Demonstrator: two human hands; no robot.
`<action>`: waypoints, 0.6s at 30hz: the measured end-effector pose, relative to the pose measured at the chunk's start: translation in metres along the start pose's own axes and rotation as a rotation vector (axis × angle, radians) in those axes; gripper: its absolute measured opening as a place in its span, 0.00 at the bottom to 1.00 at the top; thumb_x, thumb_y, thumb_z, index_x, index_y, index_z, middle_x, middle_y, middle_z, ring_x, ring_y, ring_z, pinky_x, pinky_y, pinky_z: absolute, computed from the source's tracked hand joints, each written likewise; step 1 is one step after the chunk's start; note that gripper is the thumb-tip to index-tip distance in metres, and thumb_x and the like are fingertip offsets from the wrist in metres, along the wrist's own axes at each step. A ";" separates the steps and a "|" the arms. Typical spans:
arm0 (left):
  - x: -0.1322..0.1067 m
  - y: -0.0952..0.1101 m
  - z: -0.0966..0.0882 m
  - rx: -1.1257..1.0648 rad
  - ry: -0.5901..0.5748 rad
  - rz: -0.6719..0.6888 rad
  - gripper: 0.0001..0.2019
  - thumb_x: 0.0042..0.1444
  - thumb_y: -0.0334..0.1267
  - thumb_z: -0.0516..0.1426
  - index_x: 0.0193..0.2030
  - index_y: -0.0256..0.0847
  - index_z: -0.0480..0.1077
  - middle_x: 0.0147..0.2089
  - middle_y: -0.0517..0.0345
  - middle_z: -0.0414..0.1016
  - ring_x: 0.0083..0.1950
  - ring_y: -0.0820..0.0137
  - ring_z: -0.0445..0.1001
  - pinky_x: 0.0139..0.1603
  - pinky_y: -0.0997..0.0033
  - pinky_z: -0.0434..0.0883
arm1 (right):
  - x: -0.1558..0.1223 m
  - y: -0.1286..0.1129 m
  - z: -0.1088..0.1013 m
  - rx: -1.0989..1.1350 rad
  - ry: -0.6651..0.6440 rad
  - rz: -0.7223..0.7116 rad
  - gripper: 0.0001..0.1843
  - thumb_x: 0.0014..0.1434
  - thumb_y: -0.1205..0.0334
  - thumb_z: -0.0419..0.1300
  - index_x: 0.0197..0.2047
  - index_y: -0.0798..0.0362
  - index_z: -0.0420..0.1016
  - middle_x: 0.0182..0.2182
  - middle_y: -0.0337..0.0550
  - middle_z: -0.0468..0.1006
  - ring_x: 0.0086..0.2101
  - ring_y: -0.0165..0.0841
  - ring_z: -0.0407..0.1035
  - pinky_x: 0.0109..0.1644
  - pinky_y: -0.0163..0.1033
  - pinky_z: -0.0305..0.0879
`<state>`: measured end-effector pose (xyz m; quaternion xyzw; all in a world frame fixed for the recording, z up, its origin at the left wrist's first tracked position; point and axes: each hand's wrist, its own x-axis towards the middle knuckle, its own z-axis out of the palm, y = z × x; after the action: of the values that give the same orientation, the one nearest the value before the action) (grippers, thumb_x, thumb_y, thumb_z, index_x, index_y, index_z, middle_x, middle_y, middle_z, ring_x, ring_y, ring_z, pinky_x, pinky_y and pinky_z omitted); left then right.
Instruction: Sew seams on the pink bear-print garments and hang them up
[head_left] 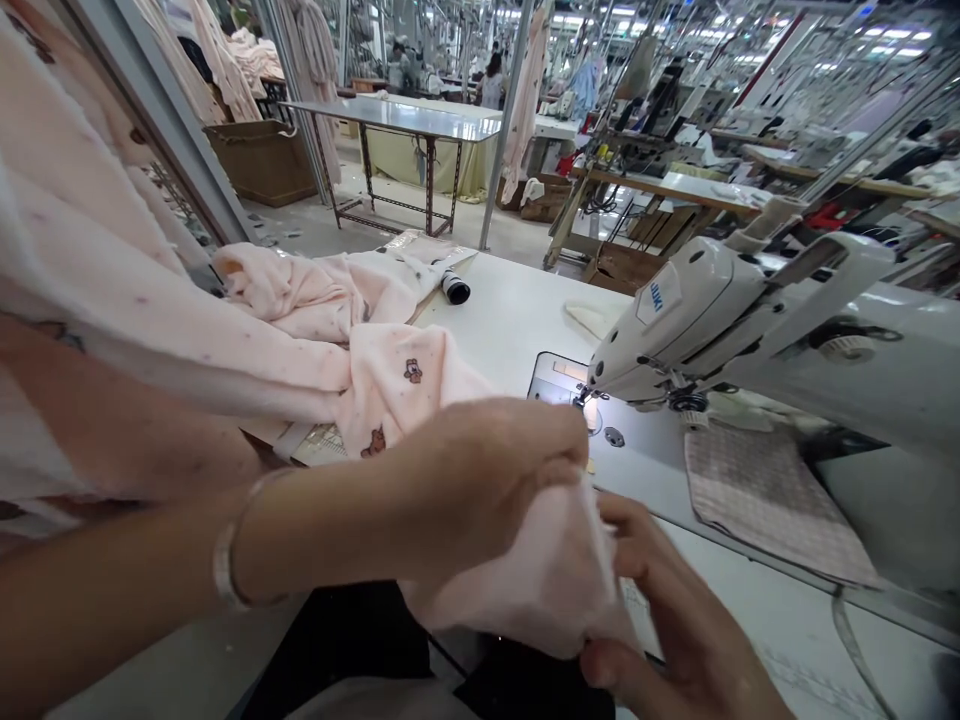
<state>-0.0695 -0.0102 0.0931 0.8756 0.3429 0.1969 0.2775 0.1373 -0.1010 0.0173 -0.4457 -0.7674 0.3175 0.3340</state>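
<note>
Pale pink fleecy fabric (pixel 551 585) is stretched between my two hands, just in front of the sewing machine (pixel 675 310). With its fingers closed, my left hand (pixel 495 470) pinches the upper edge of the cloth near the needle area. Lower down on the right, my right hand (pixel 675 610) grips the other edge between thumb and fingers. More of the pink printed fabric (pixel 412 375), with small bear figures on it, lies on the table to the left behind my left wrist. The needle plate (pixel 559 375) shows beyond my left fingers.
A checked cloth (pixel 772 495) lies under the machine arm at right. A dark cylinder (pixel 455 288) and a cream fabric scrap (pixel 592 318) rest on the white tabletop (pixel 510 290). Pink garments (pixel 112 250) hang at left. Behind stand a metal table (pixel 420 122) and a brown bin (pixel 262 160).
</note>
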 end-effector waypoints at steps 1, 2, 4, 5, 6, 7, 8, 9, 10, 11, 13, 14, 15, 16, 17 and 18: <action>0.009 -0.003 -0.005 0.156 0.047 0.055 0.11 0.59 0.25 0.47 0.39 0.40 0.67 0.36 0.61 0.71 0.36 0.74 0.68 0.35 0.75 0.65 | -0.003 0.004 0.007 0.138 0.007 0.046 0.11 0.59 0.50 0.58 0.38 0.47 0.66 0.39 0.44 0.73 0.36 0.33 0.72 0.34 0.34 0.72; 0.022 -0.008 -0.009 0.316 0.069 0.108 0.13 0.57 0.23 0.46 0.41 0.40 0.68 0.38 0.59 0.71 0.37 0.72 0.68 0.36 0.72 0.64 | -0.005 0.008 0.015 0.244 0.020 0.115 0.11 0.60 0.49 0.57 0.36 0.48 0.64 0.34 0.41 0.74 0.31 0.31 0.72 0.29 0.32 0.70; 0.055 -0.025 -0.008 0.576 0.030 0.156 0.16 0.53 0.21 0.47 0.42 0.41 0.68 0.40 0.56 0.70 0.41 0.67 0.68 0.38 0.68 0.63 | -0.012 0.014 0.025 0.270 0.042 0.255 0.10 0.60 0.52 0.57 0.36 0.48 0.64 0.24 0.35 0.71 0.23 0.28 0.69 0.23 0.30 0.66; 0.072 -0.036 -0.003 0.659 -0.057 0.146 0.16 0.50 0.19 0.48 0.41 0.39 0.69 0.40 0.53 0.71 0.42 0.65 0.67 0.38 0.66 0.63 | -0.016 0.016 0.027 0.187 0.051 0.304 0.09 0.60 0.53 0.57 0.37 0.48 0.65 0.22 0.34 0.69 0.22 0.28 0.68 0.23 0.29 0.66; 0.089 -0.046 0.005 0.686 -0.156 0.112 0.16 0.49 0.19 0.49 0.39 0.38 0.70 0.39 0.51 0.71 0.44 0.63 0.67 0.39 0.65 0.62 | -0.020 0.019 0.027 0.070 0.055 0.327 0.09 0.60 0.53 0.57 0.39 0.48 0.67 0.22 0.34 0.69 0.22 0.28 0.68 0.23 0.29 0.65; 0.102 -0.056 0.015 0.699 -0.217 0.070 0.13 0.48 0.19 0.51 0.38 0.36 0.70 0.38 0.48 0.72 0.45 0.61 0.66 0.41 0.63 0.62 | -0.023 0.021 0.025 -0.061 0.048 0.323 0.10 0.60 0.52 0.57 0.41 0.48 0.68 0.23 0.34 0.70 0.22 0.28 0.68 0.23 0.29 0.66; 0.112 -0.064 0.026 0.698 -0.252 0.041 0.12 0.48 0.20 0.52 0.36 0.34 0.71 0.38 0.46 0.72 0.45 0.59 0.66 0.42 0.62 0.61 | -0.026 0.024 0.021 -0.188 0.042 0.292 0.10 0.61 0.52 0.56 0.43 0.47 0.69 0.25 0.35 0.70 0.22 0.27 0.68 0.23 0.29 0.65; 0.118 -0.070 0.037 0.689 -0.265 0.015 0.11 0.48 0.21 0.52 0.36 0.32 0.70 0.38 0.44 0.72 0.46 0.58 0.66 0.43 0.61 0.61 | -0.029 0.026 0.017 -0.299 0.039 0.248 0.11 0.62 0.52 0.55 0.44 0.46 0.70 0.27 0.36 0.70 0.22 0.26 0.68 0.23 0.29 0.65; 0.121 -0.075 0.046 0.681 -0.256 -0.001 0.10 0.48 0.21 0.52 0.36 0.32 0.70 0.39 0.43 0.72 0.46 0.57 0.65 0.44 0.60 0.60 | -0.031 0.029 0.014 -0.388 0.051 0.195 0.11 0.62 0.52 0.54 0.45 0.46 0.70 0.29 0.37 0.71 0.23 0.26 0.68 0.23 0.29 0.65; 0.121 -0.079 0.054 0.671 -0.238 -0.006 0.11 0.48 0.20 0.51 0.37 0.31 0.70 0.40 0.42 0.71 0.47 0.57 0.65 0.44 0.59 0.60 | -0.031 0.031 0.012 -0.456 0.077 0.136 0.11 0.63 0.53 0.53 0.45 0.46 0.70 0.31 0.39 0.71 0.25 0.27 0.69 0.23 0.29 0.65; 0.115 -0.084 0.063 0.646 -0.205 -0.004 0.12 0.50 0.20 0.49 0.39 0.32 0.68 0.43 0.42 0.71 0.48 0.58 0.65 0.45 0.60 0.60 | -0.029 0.036 0.011 -0.555 0.132 0.004 0.13 0.63 0.55 0.53 0.49 0.48 0.70 0.38 0.44 0.71 0.34 0.31 0.71 0.30 0.33 0.69; 0.111 -0.086 0.065 0.629 -0.191 0.003 0.12 0.52 0.20 0.48 0.40 0.33 0.67 0.44 0.43 0.70 0.48 0.59 0.65 0.44 0.61 0.60 | -0.027 0.038 0.011 -0.597 0.143 -0.069 0.14 0.62 0.57 0.54 0.50 0.49 0.70 0.42 0.47 0.71 0.40 0.35 0.71 0.36 0.37 0.71; 0.108 -0.088 0.066 0.609 -0.180 0.011 0.12 0.53 0.21 0.48 0.41 0.34 0.67 0.45 0.45 0.70 0.47 0.60 0.65 0.43 0.62 0.61 | -0.025 0.040 0.012 -0.629 0.133 -0.144 0.15 0.61 0.59 0.55 0.51 0.50 0.70 0.47 0.49 0.71 0.46 0.38 0.68 0.41 0.41 0.71; 0.104 -0.091 0.066 0.587 -0.172 0.021 0.11 0.55 0.23 0.48 0.43 0.35 0.65 0.45 0.46 0.70 0.46 0.62 0.66 0.42 0.64 0.62 | -0.022 0.041 0.013 -0.644 0.094 -0.209 0.15 0.60 0.61 0.56 0.51 0.50 0.70 0.49 0.49 0.70 0.49 0.40 0.66 0.45 0.43 0.70; 0.101 -0.092 0.066 0.564 -0.166 0.033 0.11 0.57 0.24 0.48 0.44 0.36 0.64 0.45 0.48 0.70 0.45 0.63 0.67 0.40 0.66 0.62 | -0.021 0.041 0.012 -0.643 0.033 -0.260 0.13 0.59 0.62 0.57 0.49 0.50 0.71 0.48 0.47 0.72 0.50 0.41 0.66 0.45 0.44 0.69; 0.099 -0.094 0.067 0.541 -0.164 0.047 0.10 0.57 0.26 0.48 0.44 0.37 0.63 0.45 0.50 0.70 0.44 0.65 0.67 0.39 0.67 0.63 | -0.020 0.041 0.010 -0.626 -0.029 -0.294 0.11 0.59 0.63 0.58 0.46 0.50 0.71 0.44 0.45 0.74 0.47 0.39 0.67 0.44 0.43 0.70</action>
<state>-0.0119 0.0934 -0.0012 0.9386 0.3389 0.0331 0.0558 0.1563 -0.1043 -0.0253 -0.4068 -0.8882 0.0216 0.2125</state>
